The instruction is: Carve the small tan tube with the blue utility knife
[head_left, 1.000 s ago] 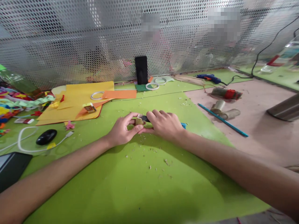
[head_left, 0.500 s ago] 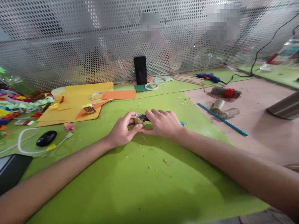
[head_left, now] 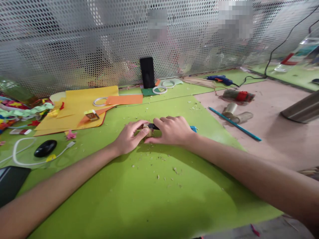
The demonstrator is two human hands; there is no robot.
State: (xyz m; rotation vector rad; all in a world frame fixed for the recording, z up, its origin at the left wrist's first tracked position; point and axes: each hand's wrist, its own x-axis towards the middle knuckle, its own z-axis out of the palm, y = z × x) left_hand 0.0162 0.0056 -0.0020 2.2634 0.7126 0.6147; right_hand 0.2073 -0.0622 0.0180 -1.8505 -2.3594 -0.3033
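Note:
Pinched between the thumb and fingers of my left hand (head_left: 129, 136) is a small tan piece (head_left: 149, 132), partly hidden by the fingers. My right hand (head_left: 171, 130) is wrapped round a dark tool (head_left: 153, 126), whose black end shows at the tan piece. A blue part (head_left: 193, 128) sticks out on the far side of my right hand; whether it belongs to the tool, I cannot tell. Both hands are close together over the green tabletop (head_left: 119, 199). Small pale shavings (head_left: 175, 170) lie scattered below and around them.
Yellow sheets (head_left: 59, 109), a matchbox-like box (head_left: 91, 115) and a black mouse (head_left: 45, 148) lie left. A black phone (head_left: 147, 72) leans on the mesh. A glue gun (head_left: 220, 79), teal stick (head_left: 234, 123) and tan cylinders (head_left: 242, 117) are right, near a metallic cylinder (head_left: 302, 108).
The tan piece has turned in my left fingers, and the dark tool lies more level against it. The whole view has shifted slightly.

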